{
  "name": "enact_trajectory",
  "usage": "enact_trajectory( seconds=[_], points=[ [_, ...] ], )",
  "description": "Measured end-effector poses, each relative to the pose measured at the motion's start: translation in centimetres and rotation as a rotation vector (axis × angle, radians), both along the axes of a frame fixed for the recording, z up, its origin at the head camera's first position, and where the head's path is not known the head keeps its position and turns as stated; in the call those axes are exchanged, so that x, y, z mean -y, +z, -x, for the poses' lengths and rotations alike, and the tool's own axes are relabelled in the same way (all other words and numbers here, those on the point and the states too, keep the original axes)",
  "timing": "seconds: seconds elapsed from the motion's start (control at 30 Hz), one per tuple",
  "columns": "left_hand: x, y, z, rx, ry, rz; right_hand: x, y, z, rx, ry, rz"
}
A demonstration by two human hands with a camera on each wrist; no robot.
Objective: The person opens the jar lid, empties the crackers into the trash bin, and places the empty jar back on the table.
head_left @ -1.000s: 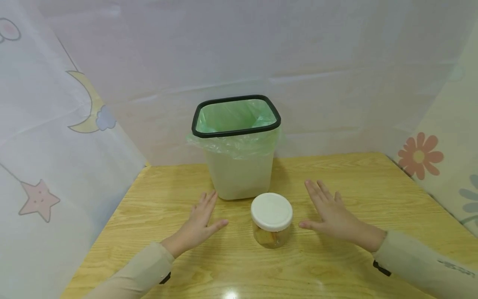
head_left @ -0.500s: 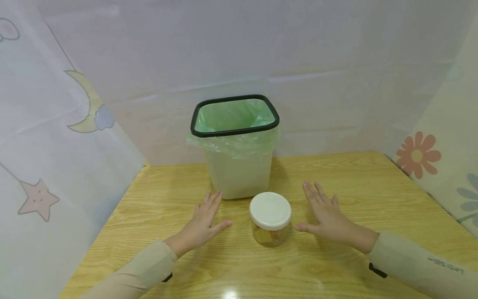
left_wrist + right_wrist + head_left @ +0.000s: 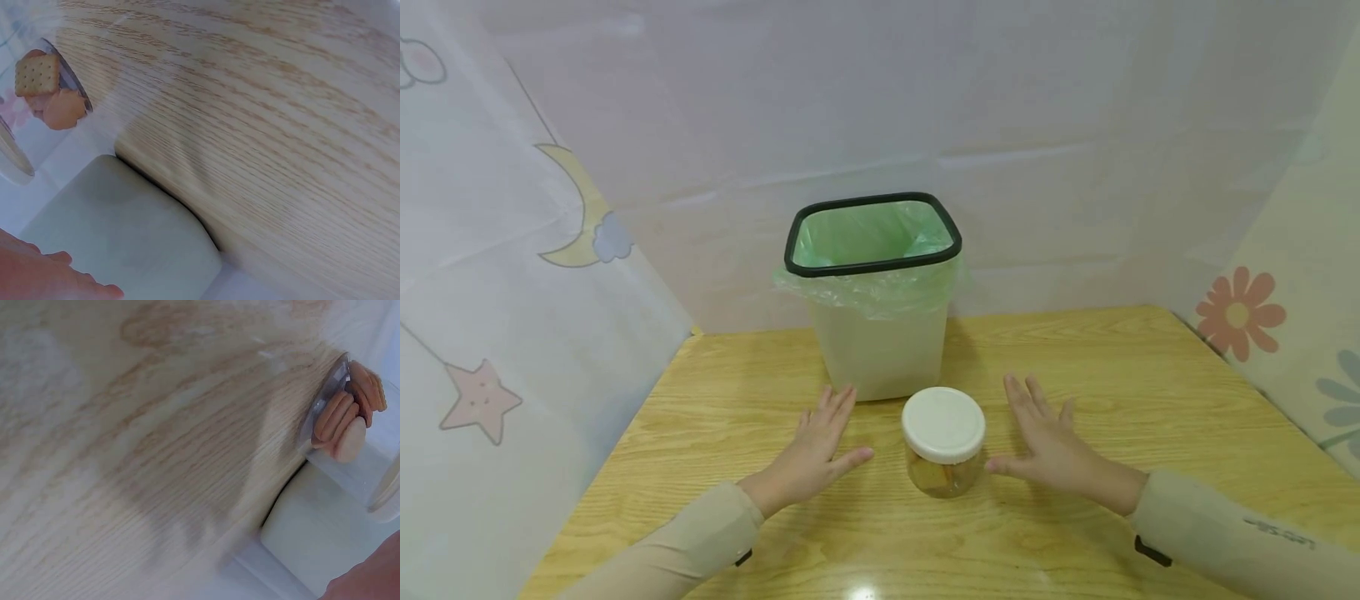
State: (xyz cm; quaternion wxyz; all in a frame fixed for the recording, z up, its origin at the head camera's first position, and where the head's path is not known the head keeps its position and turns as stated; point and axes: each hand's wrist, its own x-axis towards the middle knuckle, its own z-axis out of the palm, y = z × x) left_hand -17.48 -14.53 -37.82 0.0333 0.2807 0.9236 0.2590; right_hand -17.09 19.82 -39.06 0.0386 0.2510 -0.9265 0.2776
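Between the two hands a clear jar (image 3: 945, 477) with a white lid (image 3: 943, 423) stands upright on the table. Through its wall, square crackers (image 3: 37, 75) show in the left wrist view, and several rounded biscuits (image 3: 342, 422) in the right wrist view. My left hand (image 3: 812, 454) is held to the left of the jar, fingers extended and thumb toward it, apart from it. On the other side my right hand (image 3: 1048, 446) has its fingers spread. Its thumb tip is very near the jar; contact cannot be told. Neither hand holds anything.
Behind the jar stands a pale waste bin (image 3: 883, 350) with a black rim (image 3: 872, 268) and a green bag (image 3: 865, 233) lining it. The wood table (image 3: 700, 433) meets a hanging printed cloth (image 3: 1037, 167) at the back and sides.
Both hands have moved inward toward the jar, the left one rightward and the right one leftward. Jar and bin stay in place.
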Motion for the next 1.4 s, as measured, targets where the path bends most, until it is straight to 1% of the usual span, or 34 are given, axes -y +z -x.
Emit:
enact_trajectory(
  seconds=[0.13,0.23,0.37,0.57,0.93,1.07,1.2,1.4],
  points=[
    [-0.2,-0.2,0.1,-0.001,-0.002,0.009,0.3,-0.4,0.0,0.019,0.004,0.006],
    [-0.5,-0.5,0.1,0.015,-0.017,0.019,0.5,-0.6,0.0,0.020,0.000,0.002],
    [-0.7,-0.8,0.1,0.019,-0.043,0.018,0.8,-0.7,0.0,0.010,-0.001,-0.010],
    [-1.0,-0.6,0.1,0.011,-0.043,0.001,1.1,-0.7,-0.1,0.018,0.005,0.005],
    [-1.4,-0.7,0.3,0.031,-0.066,-0.017,1.7,-1.7,0.0,0.081,0.003,0.037],
    [-1.5,-0.5,0.3,0.039,-0.079,-0.017,1.9,-1.6,-0.1,0.121,0.008,0.062],
    [-1.6,-0.5,0.4,0.034,-0.098,-0.015,2.1,-1.4,-0.1,0.189,0.006,0.106],
    [-1.8,-1.0,0.8,0.031,-0.119,-0.017,2.2,-1.5,0.0,0.267,0.018,0.153]
  ],
)
